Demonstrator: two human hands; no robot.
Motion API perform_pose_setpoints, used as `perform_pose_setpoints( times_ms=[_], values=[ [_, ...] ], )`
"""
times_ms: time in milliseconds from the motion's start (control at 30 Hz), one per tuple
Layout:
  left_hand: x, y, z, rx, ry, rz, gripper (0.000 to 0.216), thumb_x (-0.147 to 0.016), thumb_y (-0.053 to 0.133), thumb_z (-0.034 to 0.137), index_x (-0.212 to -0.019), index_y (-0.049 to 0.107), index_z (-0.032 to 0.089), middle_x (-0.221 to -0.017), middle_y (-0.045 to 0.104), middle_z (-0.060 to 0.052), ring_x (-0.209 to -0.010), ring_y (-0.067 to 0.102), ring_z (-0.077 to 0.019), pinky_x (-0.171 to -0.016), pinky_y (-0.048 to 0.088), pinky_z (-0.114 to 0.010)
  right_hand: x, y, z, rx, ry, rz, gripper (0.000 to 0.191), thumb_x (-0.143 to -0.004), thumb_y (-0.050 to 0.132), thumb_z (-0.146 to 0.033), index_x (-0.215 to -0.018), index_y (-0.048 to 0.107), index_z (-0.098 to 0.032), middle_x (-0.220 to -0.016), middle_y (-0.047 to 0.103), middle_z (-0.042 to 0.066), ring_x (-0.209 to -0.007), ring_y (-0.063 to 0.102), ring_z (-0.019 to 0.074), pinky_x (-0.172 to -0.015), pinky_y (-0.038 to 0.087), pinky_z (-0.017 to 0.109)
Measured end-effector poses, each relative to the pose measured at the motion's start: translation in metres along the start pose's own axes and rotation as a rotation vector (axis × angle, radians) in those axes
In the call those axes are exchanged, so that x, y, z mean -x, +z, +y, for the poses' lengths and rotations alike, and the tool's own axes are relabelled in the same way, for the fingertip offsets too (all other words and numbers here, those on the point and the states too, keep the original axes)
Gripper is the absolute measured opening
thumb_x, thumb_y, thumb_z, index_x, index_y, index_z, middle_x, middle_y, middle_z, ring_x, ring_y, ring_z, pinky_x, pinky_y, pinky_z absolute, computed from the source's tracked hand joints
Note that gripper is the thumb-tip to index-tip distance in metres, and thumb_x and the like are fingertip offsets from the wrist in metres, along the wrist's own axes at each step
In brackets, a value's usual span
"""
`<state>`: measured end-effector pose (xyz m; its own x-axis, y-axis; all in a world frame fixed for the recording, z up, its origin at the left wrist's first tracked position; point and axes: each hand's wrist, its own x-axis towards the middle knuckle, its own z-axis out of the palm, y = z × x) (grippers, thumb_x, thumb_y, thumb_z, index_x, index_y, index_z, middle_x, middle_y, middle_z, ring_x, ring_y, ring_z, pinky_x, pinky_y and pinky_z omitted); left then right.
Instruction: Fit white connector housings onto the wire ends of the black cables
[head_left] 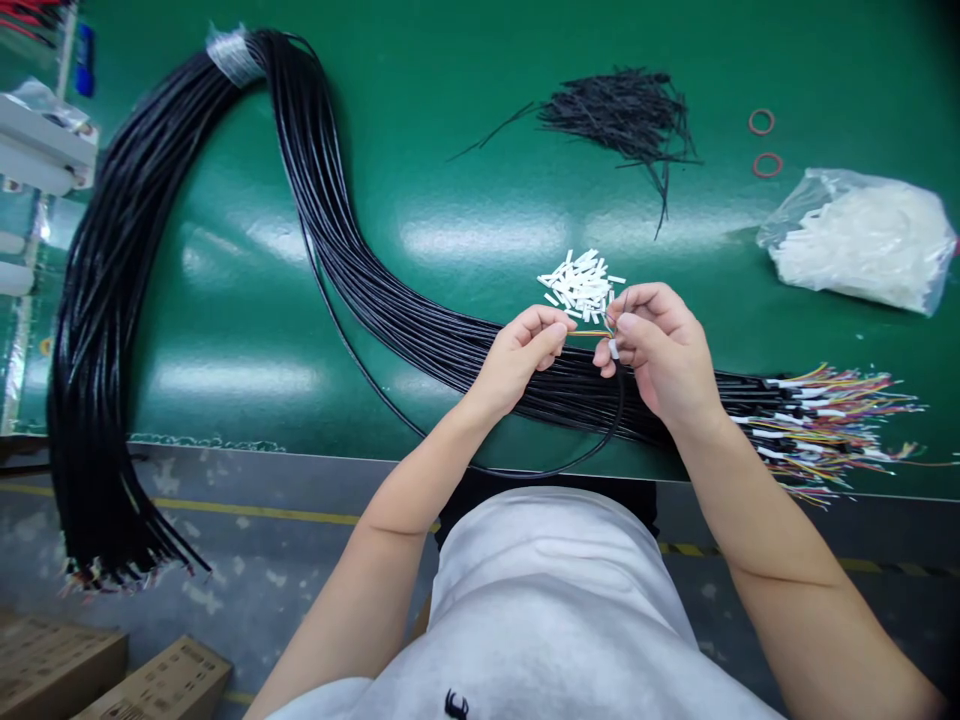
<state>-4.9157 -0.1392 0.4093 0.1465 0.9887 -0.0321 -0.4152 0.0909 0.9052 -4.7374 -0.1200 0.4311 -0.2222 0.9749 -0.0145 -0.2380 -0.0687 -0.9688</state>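
Between my hands is the end of one black cable [619, 400], with thin coloured wires [589, 333] fanning out of it and a short white sleeve [613, 349] where they leave the jacket. My left hand [525, 350] pinches the yellow and orange wires, drawn out to the left. With its fingers closed, my right hand [660, 345] grips the cable end close to the white sleeve. Just beyond my fingers lies a small heap of short white tubes [581, 283]. Under my hands runs a thick bundle of black cables [405, 300], whose stripped coloured ends [832, 425] spread out at the right.
A pile of thin black ties [619, 115] lies at the back, near two red rings [761, 122]. A clear bag of white pieces [862, 245] sits at the right. The bundle hangs over the table edge [300, 452] at left, above cardboard boxes [161, 685].
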Motion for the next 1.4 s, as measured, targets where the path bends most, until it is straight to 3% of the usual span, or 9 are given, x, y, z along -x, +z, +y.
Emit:
perform_pose_setpoints(
  times_ms=[133, 467, 600, 700, 867, 967, 1167, 1300, 1400],
  values=[
    [0.0, 0.0, 0.0, -0.012, -0.007, 0.0, 0.033, -0.083, 0.083, 0.047, -0.09, 0.069, 0.017, -0.065, 0.05, 0.006, -0.056, 0.038, -0.0038, -0.051, 0.03, -0.018, 0.0, 0.001, 0.004, 0.028, -0.093, 0.015, 0.027, -0.074, 0.082, -0.022, -0.086, 0.058, -0.023, -0.085, 0.059, -0.006, -0.054, 0.068, 0.0084, -0.042, 0.052, 0.019],
    [-0.001, -0.001, -0.001, -0.025, -0.004, -0.009, 0.035, -0.083, 0.082, 0.049, -0.089, 0.069, 0.018, -0.064, 0.048, 0.007, -0.056, 0.036, -0.0044, -0.051, 0.029, -0.019, 0.001, 0.001, 0.009, 0.186, -0.132, 0.052, 0.03, -0.072, 0.085, -0.019, -0.093, 0.063, -0.025, -0.087, 0.057, -0.006, -0.052, 0.066, 0.0065, -0.042, 0.053, 0.017],
    [-0.001, -0.001, -0.003, -0.051, 0.01, -0.023, 0.037, -0.085, 0.08, 0.053, -0.087, 0.068, 0.018, -0.063, 0.045, 0.007, -0.055, 0.034, -0.0047, -0.051, 0.028, -0.02, 0.005, 0.005, 0.007, 0.293, -0.123, 0.081, 0.019, -0.077, 0.079, -0.019, -0.087, 0.063, -0.023, -0.088, 0.059, -0.004, -0.053, 0.066, 0.0066, -0.043, 0.055, 0.018],
    [-0.001, -0.003, -0.006, -0.16, 0.109, 0.003, 0.037, -0.089, 0.077, 0.055, -0.089, 0.069, 0.018, -0.066, 0.048, 0.006, -0.058, 0.038, -0.0053, -0.054, 0.031, -0.021, 0.006, 0.006, 0.006, 0.311, -0.126, 0.053, 0.013, -0.08, 0.076, -0.021, -0.084, 0.064, -0.021, -0.089, 0.058, -0.003, -0.051, 0.063, 0.0054, -0.042, 0.053, 0.019],
    [0.001, -0.007, -0.012, -0.391, 0.377, -0.002, 0.028, -0.096, 0.071, 0.046, -0.111, 0.07, 0.023, -0.078, 0.06, 0.004, -0.066, 0.05, -0.0063, -0.064, 0.041, -0.022, 0.006, 0.006, 0.007, 0.36, -0.156, 0.034, 0.014, -0.081, 0.076, -0.021, -0.079, 0.062, -0.021, -0.082, 0.053, -0.004, -0.046, 0.054, 0.0041, -0.037, 0.044, 0.021],
    [0.001, -0.007, -0.014, -0.44, 0.477, -0.022, 0.022, -0.098, 0.069, 0.043, -0.103, 0.069, 0.022, -0.089, 0.067, 0.002, -0.076, 0.059, -0.0071, -0.071, 0.047, -0.021, 0.006, 0.006, 0.008, 0.42, -0.197, 0.02, 0.012, -0.083, 0.073, -0.021, -0.078, 0.062, -0.022, -0.08, 0.052, -0.005, -0.045, 0.048, 0.0037, -0.038, 0.038, 0.022],
    [0.002, 0.0, -0.009, -0.328, 0.24, -0.017, 0.034, -0.094, 0.072, 0.052, -0.09, 0.064, 0.02, -0.082, 0.062, 0.003, -0.072, 0.056, -0.0069, -0.072, 0.047, -0.021, 0.007, 0.007, 0.012, 0.665, -0.516, 0.056, 0.01, -0.082, 0.072, -0.014, -0.084, 0.069, -0.024, -0.076, 0.054, -0.002, -0.065, 0.049, 0.0102, -0.056, 0.04, 0.025],
    [0.002, 0.002, -0.003, -0.184, 0.111, -0.045, 0.04, -0.088, 0.078, 0.055, -0.087, 0.062, 0.019, -0.074, 0.057, 0.005, -0.063, 0.05, -0.0052, -0.063, 0.044, -0.02, 0.008, 0.007, 0.014, 0.758, -0.55, 0.074, 0.008, -0.084, 0.068, -0.016, -0.082, 0.068, -0.024, -0.079, 0.057, 0.0, -0.063, 0.048, 0.0113, -0.054, 0.038, 0.028],
    [0.002, 0.0, -0.001, -0.094, -0.002, -0.096, 0.039, -0.086, 0.08, 0.054, -0.097, 0.066, 0.019, -0.076, 0.061, 0.004, -0.06, 0.05, -0.0042, -0.058, 0.043, -0.019, 0.009, 0.007, 0.013, 0.762, -0.582, 0.121, 0.008, -0.085, 0.067, -0.017, -0.08, 0.068, -0.023, -0.084, 0.058, 0.002, -0.063, 0.048, 0.0117, -0.051, 0.036, 0.028]
  ],
)
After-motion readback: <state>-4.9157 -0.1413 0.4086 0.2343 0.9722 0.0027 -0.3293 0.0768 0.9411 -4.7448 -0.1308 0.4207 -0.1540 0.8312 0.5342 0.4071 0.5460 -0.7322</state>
